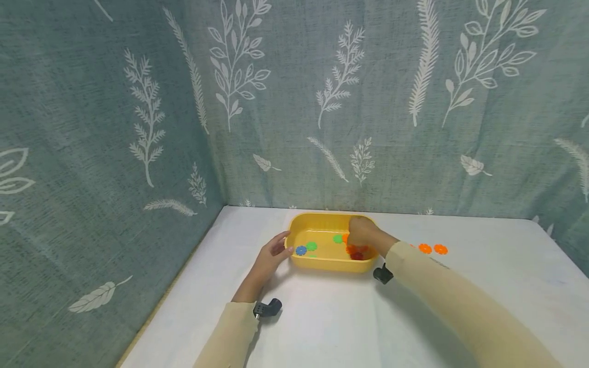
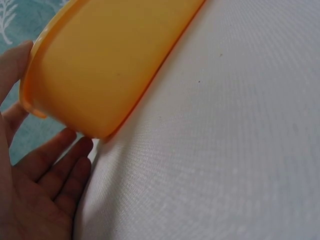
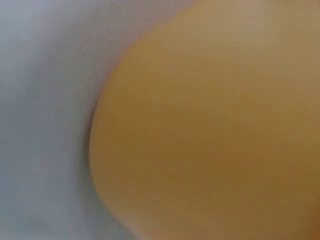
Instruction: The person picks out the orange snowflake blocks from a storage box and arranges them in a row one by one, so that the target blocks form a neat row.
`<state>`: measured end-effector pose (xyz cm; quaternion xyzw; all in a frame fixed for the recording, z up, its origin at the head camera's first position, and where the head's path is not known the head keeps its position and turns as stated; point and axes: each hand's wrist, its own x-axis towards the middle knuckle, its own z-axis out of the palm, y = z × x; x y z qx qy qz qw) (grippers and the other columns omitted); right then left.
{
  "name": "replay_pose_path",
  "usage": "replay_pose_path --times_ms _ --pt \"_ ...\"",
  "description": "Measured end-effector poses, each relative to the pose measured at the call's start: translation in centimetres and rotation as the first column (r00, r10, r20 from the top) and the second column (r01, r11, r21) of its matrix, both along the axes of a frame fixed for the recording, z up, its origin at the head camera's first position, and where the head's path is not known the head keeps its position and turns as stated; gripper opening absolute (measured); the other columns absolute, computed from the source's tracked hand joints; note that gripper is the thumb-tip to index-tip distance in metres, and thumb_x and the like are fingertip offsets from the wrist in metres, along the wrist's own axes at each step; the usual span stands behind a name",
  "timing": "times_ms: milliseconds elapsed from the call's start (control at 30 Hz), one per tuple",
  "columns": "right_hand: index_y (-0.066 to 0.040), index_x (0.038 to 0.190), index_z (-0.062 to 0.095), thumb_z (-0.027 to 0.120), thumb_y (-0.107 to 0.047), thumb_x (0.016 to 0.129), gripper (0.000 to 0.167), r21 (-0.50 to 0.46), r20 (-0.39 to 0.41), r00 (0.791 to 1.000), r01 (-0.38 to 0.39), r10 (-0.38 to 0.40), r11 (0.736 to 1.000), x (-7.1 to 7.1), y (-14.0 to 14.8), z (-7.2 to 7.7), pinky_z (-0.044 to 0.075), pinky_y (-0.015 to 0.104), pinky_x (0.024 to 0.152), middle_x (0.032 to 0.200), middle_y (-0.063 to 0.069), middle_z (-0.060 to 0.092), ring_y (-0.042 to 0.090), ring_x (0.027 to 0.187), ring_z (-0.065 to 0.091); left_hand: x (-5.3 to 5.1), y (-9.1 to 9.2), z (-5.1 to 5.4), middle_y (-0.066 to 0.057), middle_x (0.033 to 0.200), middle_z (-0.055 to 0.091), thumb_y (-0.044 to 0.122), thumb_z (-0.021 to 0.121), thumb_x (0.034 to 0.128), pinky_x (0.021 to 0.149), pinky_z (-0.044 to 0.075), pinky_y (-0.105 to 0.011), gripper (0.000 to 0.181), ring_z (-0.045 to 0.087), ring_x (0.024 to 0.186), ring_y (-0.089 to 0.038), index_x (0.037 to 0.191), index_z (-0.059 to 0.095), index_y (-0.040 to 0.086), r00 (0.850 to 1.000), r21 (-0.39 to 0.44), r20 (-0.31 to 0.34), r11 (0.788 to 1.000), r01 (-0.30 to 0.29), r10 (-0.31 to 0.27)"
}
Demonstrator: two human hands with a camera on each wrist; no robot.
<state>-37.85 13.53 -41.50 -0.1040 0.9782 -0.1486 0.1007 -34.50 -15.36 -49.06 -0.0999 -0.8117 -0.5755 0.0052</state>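
Observation:
A yellow plastic tray (image 1: 331, 265) with raised walls stands on the white-covered table. My left hand (image 1: 272, 253) is at its left end, fingers loosely extended. In the left wrist view, that hand (image 2: 47, 175) has fingertips against the outside of the tray (image 2: 115, 65) near its rim and base. Over the tray's right part my right hand (image 1: 363, 232) reaches down inside; its fingers are hidden, so any grip is not visible. Orange flower-shaped discs (image 1: 350, 249) and a dark red one (image 1: 357, 256) lie beneath it. The right wrist view shows only the tray's blurred outer wall (image 3: 210, 120).
Inside the tray to the left are a blue disc (image 1: 301, 250) and a green disc (image 1: 311, 246), with another green disc (image 1: 338, 238) nearer the middle. Orange discs (image 1: 425, 248) lie on the table (image 1: 322, 317) right of the tray. A leaf-patterned curtain (image 1: 386, 153) hangs behind.

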Motion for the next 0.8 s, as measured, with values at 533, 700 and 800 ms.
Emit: replay_pose_path --times_ms 533,700,800 --pt "-0.003 0.098 0.071 0.066 0.003 0.08 0.02 -0.114 -0.045 0.993 -0.118 0.113 0.986 -0.1 -1.9 -0.9 0.051 0.033 0.079 0.096 0.006 0.067 0.022 0.079 0.055 0.2 0.2 0.6 -0.016 0.141 0.051 0.031 0.069 0.0916 0.105 0.038 -0.051 0.055 0.048 0.128 -0.035 0.143 0.05 0.026 1.0 -0.015 0.0 1.0 0.0 0.0" --pt "-0.003 0.1 0.071 0.067 0.001 0.083 0.019 -0.113 -0.054 0.995 -0.091 0.086 0.989 -0.1 -2.9 -1.3 0.05 0.032 0.08 0.099 0.005 0.066 0.02 0.078 0.054 0.1 0.1 0.3 -0.015 0.14 0.052 0.03 0.069 0.0913 0.105 0.038 -0.051 0.054 0.049 0.128 -0.034 0.142 0.05 0.027 1.0 -0.018 0.009 1.0 -0.009 0.009" --pt "-0.001 0.105 0.07 0.068 -0.001 0.084 0.021 -0.135 -0.047 0.997 -0.065 0.059 0.989 0.0 -3.1 -1.5 0.051 0.034 0.083 0.104 0.008 0.066 0.022 0.08 0.056 0.1 0.0 0.2 -0.015 0.139 0.052 0.03 0.069 0.0916 0.105 0.039 -0.051 0.054 0.05 0.127 -0.034 0.142 0.05 0.026 1.0 -0.016 0.005 1.0 -0.006 0.006"
